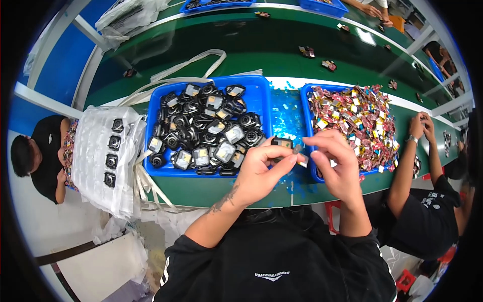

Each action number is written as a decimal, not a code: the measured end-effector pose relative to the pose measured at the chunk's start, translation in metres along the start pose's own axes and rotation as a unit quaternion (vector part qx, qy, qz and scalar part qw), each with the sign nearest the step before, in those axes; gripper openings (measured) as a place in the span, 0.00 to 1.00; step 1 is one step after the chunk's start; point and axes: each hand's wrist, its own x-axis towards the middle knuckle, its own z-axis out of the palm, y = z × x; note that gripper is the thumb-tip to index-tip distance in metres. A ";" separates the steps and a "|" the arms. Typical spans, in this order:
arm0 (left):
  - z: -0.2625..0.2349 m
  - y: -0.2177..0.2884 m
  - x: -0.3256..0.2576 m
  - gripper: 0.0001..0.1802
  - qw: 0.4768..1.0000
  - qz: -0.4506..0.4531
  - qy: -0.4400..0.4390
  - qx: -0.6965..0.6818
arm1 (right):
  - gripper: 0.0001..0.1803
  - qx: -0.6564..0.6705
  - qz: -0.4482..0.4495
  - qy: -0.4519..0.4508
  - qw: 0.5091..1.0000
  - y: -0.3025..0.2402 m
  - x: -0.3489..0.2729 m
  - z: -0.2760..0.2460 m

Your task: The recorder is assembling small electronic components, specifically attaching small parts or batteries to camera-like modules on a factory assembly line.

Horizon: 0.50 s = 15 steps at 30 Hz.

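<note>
The left hand [261, 173] pinches a small black case [283, 143] between thumb and fingers, over the gap between the left tub [266, 108] of black cases and the right tub [306, 100] of reddish pieces. The case's visible long edge runs left to right, its right end dipping slightly nearer; the fingers hide which way its face points. The right hand [336, 160], just right of it, has thumb and forefinger parted, with nothing visible between.
</note>
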 end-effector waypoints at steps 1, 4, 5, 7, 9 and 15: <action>-0.003 0.000 -0.001 0.06 0.997 -0.042 -0.055 -0.019 | 0.14 0.128 -0.003 -0.015 0.992 0.005 0.000 0.002; -0.001 -0.002 -0.006 0.08 0.991 -0.068 -0.084 -0.074 | 0.10 0.315 0.017 -0.046 0.948 0.009 0.001 0.010; -0.001 -0.002 -0.007 0.09 0.989 -0.069 -0.080 -0.106 | 0.09 0.329 0.014 -0.052 0.943 0.013 0.000 0.009; 0.001 -0.003 -0.005 0.11 0.996 -0.033 -0.042 -0.069 | 0.08 0.394 -0.027 -0.003 0.919 0.013 -0.002 0.010; 0.001 -0.005 -0.003 0.18 0.999 0.036 0.036 0.007 | 0.08 0.365 -0.010 0.039 0.930 0.012 -0.011 0.005; 0.016 0.002 -0.008 0.29 0.994 0.066 0.031 -0.085 | 0.08 0.065 0.006 0.056 0.996 -0.016 -0.002 0.016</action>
